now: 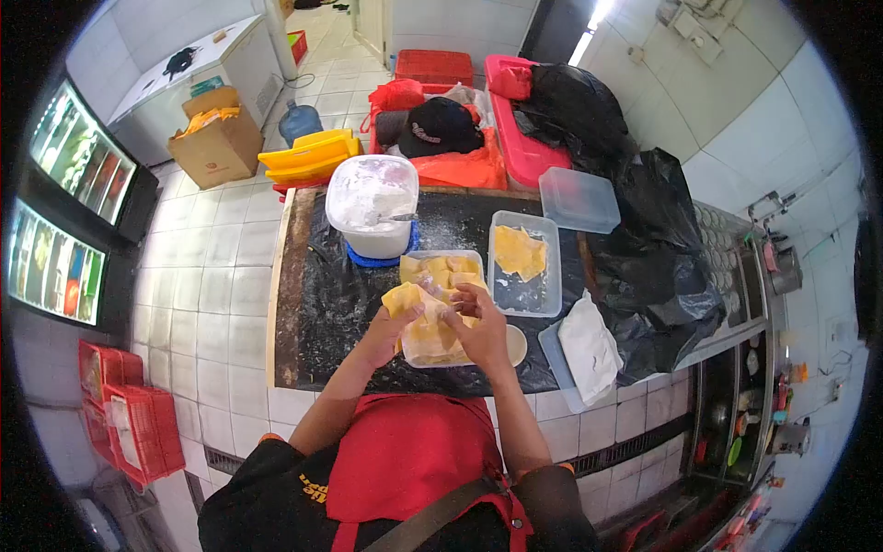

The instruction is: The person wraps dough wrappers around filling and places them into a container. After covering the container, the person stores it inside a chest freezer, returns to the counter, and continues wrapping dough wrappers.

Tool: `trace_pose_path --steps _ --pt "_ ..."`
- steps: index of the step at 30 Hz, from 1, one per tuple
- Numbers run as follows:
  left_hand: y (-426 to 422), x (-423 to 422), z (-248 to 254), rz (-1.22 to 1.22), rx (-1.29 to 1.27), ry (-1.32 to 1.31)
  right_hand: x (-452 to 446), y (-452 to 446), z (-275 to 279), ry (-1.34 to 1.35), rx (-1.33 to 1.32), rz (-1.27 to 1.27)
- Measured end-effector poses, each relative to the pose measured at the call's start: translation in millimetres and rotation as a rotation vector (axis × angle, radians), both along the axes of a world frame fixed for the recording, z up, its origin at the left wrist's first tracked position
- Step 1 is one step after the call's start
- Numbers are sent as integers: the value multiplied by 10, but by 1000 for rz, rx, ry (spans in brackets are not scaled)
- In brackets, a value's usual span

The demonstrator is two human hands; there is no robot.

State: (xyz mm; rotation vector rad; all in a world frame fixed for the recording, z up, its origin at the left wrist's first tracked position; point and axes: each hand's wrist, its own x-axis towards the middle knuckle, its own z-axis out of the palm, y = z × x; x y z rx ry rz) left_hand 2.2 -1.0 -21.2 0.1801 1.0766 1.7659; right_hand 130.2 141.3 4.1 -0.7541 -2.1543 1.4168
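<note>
- I have the left hand [391, 333] partly closed, gripping the yellow sheet [402, 298] mid-frame.
- My right hand [478, 324] is half curled beside it; I can't tell whether it pinches.
- Both hover over the open container [440, 362].

A thin, soft, pale-yellow dough-like sheet [402, 297], floury and loosely bent, is held up unevenly, its edges irregular, near the centre of the frame.
</note>
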Motion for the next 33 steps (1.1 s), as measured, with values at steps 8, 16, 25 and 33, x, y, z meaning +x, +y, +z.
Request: trace_pose_path --steps 8,16,25,33 --pt "223 248 -54 12 -125 252 418 -74 -240 -3 -275 -196" --pt "185 261 -110 34 -137 88 1195 -60 -736 -684 547 -304" --pt "158 342 146 -93 -115 294 647 -125 45 -4 319 34" --pt "48 300 72 10 -164 247 469 -148 -184 41 67 94"
